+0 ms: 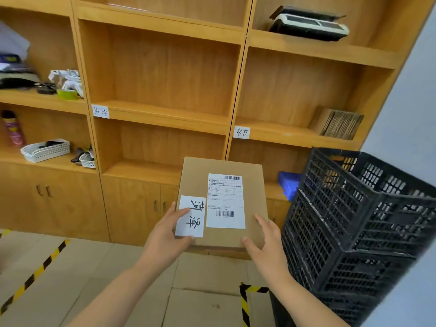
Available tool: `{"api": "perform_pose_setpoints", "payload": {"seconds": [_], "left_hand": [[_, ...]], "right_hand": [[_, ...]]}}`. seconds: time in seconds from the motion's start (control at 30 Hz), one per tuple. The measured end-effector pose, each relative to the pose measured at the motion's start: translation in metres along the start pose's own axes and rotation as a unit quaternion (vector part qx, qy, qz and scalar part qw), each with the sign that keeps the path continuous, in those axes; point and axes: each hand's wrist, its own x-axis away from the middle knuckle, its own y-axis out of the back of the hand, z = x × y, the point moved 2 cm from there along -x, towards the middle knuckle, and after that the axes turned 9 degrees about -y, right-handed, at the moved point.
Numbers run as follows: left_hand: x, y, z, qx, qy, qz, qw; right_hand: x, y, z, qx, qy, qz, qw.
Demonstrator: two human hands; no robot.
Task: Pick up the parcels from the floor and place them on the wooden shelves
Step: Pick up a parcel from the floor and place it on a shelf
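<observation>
I hold a flat brown cardboard parcel (195,178) in the air in front of the wooden shelves (165,112). It carries a white shipping label with barcodes and a smaller white label with handwritten characters. My left hand (165,234) grips its near left corner, thumb on the small label. My right hand (266,244) grips its near right corner. The parcel hangs level with the lowest open compartment, above the cupboard doors. The two middle compartments hold nothing and bear small handwritten tags on their edges.
A stack of black plastic crates (354,227) stands close on the right, with a blue crate (287,185) behind it. The left shelves hold white baskets (44,151), a spray can (13,128) and clutter. Cardboard sheets (339,123) lean on the right shelf. Yellow-black tape (35,274) marks the floor.
</observation>
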Motion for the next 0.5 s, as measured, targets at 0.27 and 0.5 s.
{"api": "perform_pose_setpoints", "payload": {"seconds": [0.27,0.5], "left_hand": [[-0.029,0.047,0.041,-0.007,0.043,-0.03,0.999],[-0.062,0.146,0.114,-0.035,0.064,-0.042,0.996]], "right_hand": [[-0.047,-0.064,0.04,0.005,0.028,0.044,0.999],[-0.074,-0.179,0.102,-0.013,0.042,0.061,0.997]]}}
